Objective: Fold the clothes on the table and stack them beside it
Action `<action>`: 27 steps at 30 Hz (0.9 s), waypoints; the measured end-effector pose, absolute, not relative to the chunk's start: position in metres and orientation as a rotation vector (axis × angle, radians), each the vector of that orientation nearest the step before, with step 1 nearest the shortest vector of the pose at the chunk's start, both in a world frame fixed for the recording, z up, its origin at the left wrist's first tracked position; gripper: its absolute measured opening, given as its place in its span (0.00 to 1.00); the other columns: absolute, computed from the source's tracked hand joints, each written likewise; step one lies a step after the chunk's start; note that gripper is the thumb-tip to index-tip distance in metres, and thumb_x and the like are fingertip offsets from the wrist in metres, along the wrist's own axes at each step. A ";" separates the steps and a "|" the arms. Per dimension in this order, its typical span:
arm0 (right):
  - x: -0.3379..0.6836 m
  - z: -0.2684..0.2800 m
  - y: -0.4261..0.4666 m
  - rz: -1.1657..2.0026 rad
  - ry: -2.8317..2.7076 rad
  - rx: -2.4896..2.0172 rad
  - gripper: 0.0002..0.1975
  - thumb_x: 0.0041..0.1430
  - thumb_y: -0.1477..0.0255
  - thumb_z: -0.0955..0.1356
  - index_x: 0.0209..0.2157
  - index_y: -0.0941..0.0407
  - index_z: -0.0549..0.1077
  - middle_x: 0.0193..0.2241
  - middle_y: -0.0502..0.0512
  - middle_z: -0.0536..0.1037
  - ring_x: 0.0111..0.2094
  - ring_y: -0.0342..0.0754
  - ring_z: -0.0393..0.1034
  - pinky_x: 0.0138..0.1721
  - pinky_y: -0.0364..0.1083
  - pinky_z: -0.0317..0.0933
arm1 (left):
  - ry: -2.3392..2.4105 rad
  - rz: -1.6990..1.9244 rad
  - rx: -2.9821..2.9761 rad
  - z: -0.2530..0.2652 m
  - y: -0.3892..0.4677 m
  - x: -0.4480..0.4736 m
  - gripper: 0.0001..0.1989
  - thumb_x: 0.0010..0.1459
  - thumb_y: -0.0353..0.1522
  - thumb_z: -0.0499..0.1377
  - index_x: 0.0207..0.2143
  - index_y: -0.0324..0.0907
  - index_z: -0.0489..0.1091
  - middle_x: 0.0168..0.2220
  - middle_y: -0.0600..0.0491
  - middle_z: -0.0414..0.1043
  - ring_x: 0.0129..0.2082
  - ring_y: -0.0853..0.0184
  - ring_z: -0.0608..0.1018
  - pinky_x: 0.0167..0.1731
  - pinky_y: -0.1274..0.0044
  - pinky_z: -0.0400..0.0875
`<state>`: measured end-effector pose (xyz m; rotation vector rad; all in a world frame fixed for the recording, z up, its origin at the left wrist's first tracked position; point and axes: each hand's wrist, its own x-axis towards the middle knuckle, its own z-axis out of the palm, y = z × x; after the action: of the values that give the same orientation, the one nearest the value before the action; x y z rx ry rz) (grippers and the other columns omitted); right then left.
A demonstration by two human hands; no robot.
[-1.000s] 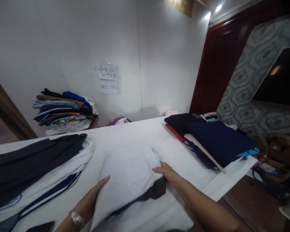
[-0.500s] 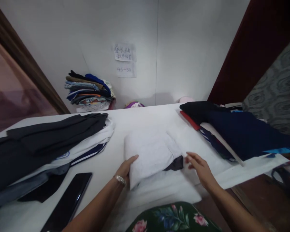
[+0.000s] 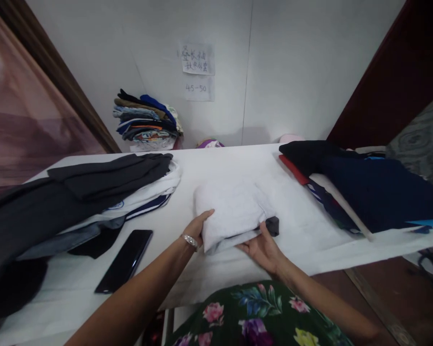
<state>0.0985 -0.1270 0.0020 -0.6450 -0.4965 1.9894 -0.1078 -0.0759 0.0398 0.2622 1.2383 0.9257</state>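
Observation:
A white folded garment [image 3: 234, 209] lies on the white-covered table in front of me, with a dark grey patch showing at its right corner. My left hand [image 3: 199, 227] grips its left edge, thumb on top and the other fingers hidden beneath. At the near right edge, my right hand [image 3: 261, 247] has its thumb on the upper layer and its fingers under the lower one, so the cloth is pinched there. The near edge is slightly lifted and its layers show.
Dark trousers and other clothes [image 3: 111, 178] are heaped on the left, beside a black phone [image 3: 126, 262]. Navy and black clothes [image 3: 375, 192] lie on the right. A folded clothes stack [image 3: 147, 120] stands by the wall, below paper notes [image 3: 198, 72].
My right hand has moved left from beside the garment and taken hold of its near right edge. My left hand keeps its grip. The view has shifted slightly.

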 end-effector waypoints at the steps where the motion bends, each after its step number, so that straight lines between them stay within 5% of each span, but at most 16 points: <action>1: 0.100 0.004 -0.125 1.934 -0.508 -0.666 0.30 0.55 0.48 0.65 0.53 0.50 0.65 0.56 0.56 0.69 0.54 0.52 0.66 0.55 0.55 0.61 | 1.251 0.950 0.278 0.035 -0.078 -0.107 0.17 0.50 0.32 0.65 0.43 0.35 0.71 0.36 0.44 0.78 0.36 0.57 0.80 0.40 0.67 0.76; 7: 0.102 0.006 -0.117 1.796 -0.372 -0.945 0.25 0.56 0.53 0.67 0.51 0.51 0.68 0.50 0.56 0.75 0.51 0.54 0.69 0.47 0.54 0.68 | 1.222 1.181 0.444 0.008 -0.098 -0.087 0.23 0.45 0.25 0.68 0.47 0.38 0.71 0.42 0.46 0.78 0.44 0.59 0.78 0.48 0.68 0.72; 17: 0.087 -0.007 -0.107 1.842 -0.118 -0.848 0.21 0.50 0.70 0.71 0.47 0.60 0.72 0.41 0.56 0.80 0.47 0.52 0.72 0.51 0.51 0.65 | 1.268 1.151 0.349 0.022 -0.110 -0.081 0.23 0.49 0.28 0.66 0.49 0.33 0.69 0.41 0.42 0.78 0.37 0.60 0.80 0.42 0.69 0.75; 24: 0.083 -0.010 -0.105 1.802 -0.235 -0.769 0.24 0.46 0.64 0.74 0.44 0.60 0.73 0.39 0.58 0.80 0.47 0.55 0.72 0.51 0.53 0.64 | 1.268 1.090 0.318 0.024 -0.113 -0.076 0.23 0.53 0.29 0.64 0.52 0.33 0.68 0.38 0.43 0.79 0.37 0.59 0.81 0.41 0.69 0.76; 27: 0.082 -0.009 -0.100 1.805 -0.218 -0.767 0.22 0.41 0.69 0.74 0.41 0.60 0.74 0.37 0.58 0.81 0.47 0.57 0.72 0.50 0.54 0.65 | 1.256 1.117 0.308 0.030 -0.112 -0.072 0.24 0.53 0.28 0.64 0.53 0.34 0.67 0.38 0.44 0.79 0.39 0.59 0.81 0.43 0.70 0.75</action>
<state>0.0816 -0.1003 -0.0087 -0.7672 -0.2180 1.8047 -0.0717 -0.1124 0.0301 0.3082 1.2563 1.1171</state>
